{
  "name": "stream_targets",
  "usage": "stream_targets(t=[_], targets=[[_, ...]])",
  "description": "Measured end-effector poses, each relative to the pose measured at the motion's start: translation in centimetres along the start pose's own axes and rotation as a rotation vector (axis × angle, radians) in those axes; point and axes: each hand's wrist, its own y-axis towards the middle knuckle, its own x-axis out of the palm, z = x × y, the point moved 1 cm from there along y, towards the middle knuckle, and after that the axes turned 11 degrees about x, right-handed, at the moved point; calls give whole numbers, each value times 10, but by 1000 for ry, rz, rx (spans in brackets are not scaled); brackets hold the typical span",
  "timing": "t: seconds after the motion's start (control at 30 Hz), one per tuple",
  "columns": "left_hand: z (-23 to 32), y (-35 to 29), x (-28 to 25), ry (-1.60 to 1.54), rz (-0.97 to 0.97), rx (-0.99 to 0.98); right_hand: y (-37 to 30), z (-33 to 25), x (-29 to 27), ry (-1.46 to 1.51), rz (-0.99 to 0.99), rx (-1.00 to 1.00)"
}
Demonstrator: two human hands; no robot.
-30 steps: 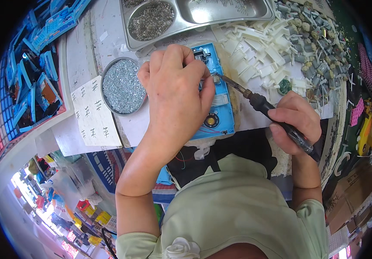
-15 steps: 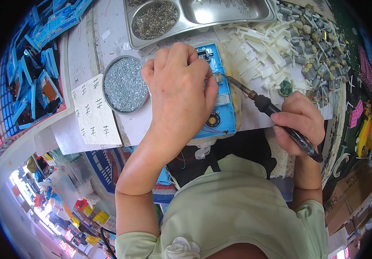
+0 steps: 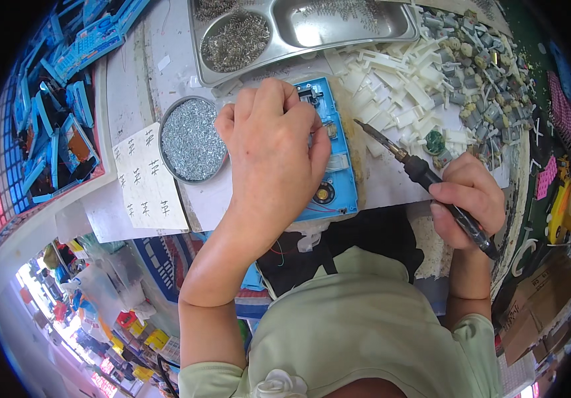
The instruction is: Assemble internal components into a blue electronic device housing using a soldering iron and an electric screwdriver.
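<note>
My right hand (image 3: 469, 203) grips the black handle of a soldering iron (image 3: 425, 174). Its bare tip points up and left, to the right of a blue plastic casing (image 3: 344, 182) and apart from it. The casing lies in front of me, with a small round speaker, thin red wires and small metal parts in it. Over the casing's left side is my left hand (image 3: 273, 149), back upward, fingers curled together. What those fingers hold, if anything, is hidden beneath the hand, as is much of the casing's left half.
Left of my hand stands a round dish (image 3: 193, 139) of small metal pins, beside a paper sheet (image 3: 151, 179) with handwriting. A steel tray (image 3: 338, 30) with springs is behind. White plastic parts (image 3: 401, 86) and small grey motors (image 3: 478, 86) pile up at right. A crate (image 3: 103, 159) holds blue casings.
The soldering iron's tip has come away from the casing, and my right hand has shifted slightly right and down. My left hand stays over the casing with its fingers still curled.
</note>
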Motion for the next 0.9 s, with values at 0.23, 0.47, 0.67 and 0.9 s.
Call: stream_targets(t=[0.23,0.47,0.67,0.9], targets=[[1,1,-2,22,-6,-10,-1,-2,-2,-9,13,12],[2,1,-2,36,-1,-6,-4,-2,-3,-18,21,21],[3,0,-2,52,6,-5,-3,-2,-4,-24,23,19],[4,-1,-2,47,17,-6,-4,-2,-3,-28,30,13]])
